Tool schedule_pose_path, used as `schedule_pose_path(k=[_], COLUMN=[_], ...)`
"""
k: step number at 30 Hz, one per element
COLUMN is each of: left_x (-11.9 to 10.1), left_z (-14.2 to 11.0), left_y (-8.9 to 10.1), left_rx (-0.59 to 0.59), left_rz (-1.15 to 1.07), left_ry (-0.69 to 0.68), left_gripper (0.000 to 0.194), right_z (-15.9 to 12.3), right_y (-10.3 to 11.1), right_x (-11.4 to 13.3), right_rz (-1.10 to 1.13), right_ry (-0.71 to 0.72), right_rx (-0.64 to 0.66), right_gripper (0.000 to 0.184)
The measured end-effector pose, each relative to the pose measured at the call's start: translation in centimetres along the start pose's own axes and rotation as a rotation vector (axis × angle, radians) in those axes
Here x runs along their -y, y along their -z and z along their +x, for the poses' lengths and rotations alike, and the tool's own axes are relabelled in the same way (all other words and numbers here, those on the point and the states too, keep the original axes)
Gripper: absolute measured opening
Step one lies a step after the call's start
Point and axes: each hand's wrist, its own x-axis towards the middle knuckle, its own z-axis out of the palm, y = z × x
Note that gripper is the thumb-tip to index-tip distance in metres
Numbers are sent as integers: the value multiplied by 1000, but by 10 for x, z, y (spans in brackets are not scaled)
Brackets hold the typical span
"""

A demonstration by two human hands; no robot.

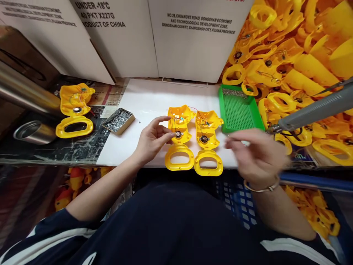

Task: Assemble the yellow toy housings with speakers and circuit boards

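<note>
Two yellow plastic housing halves lie side by side on the white sheet, each with wires, a small round speaker and a loop handle. My left hand (pixel 156 139) grips the edge of the left housing half (pixel 180 141) between thumb and fingers. Beside it, almost touching, is the right housing half (pixel 207 141), which neither hand holds. Smeared by motion, my right hand (pixel 256 152) is above the sheet, just in front of the green perforated tray (pixel 239 129). Its fingertips look bunched, but whether anything is in them cannot be made out.
A small box of metal screws (pixel 118 120) sits left on the sheet. Farther left are another yellow housing half (pixel 74 110) and a metal cup (pixel 34 131). White cartons (pixel 187 48) wall the back. Yellow parts (pixel 298 66) pile up at right, behind a grey tool (pixel 317 106).
</note>
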Motion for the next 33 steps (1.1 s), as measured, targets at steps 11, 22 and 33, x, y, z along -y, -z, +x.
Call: schedule_pose_path(k=[11, 22, 33], left_x=[16, 18, 27], left_z=[-5, -9, -11], left_y=[-12, -6, -5], left_rx=[150, 166, -16], left_rz=[360, 99, 766], left_ry=[-447, -162, -746], left_gripper=[53, 57, 51], right_z=[32, 35, 37], right_y=[-87, -81, -80], right_x=[-16, -17, -18], right_rz=[200, 394, 324], right_ry=[-373, -549, -541], right_rx=[444, 529, 587], right_gripper=[20, 15, 21])
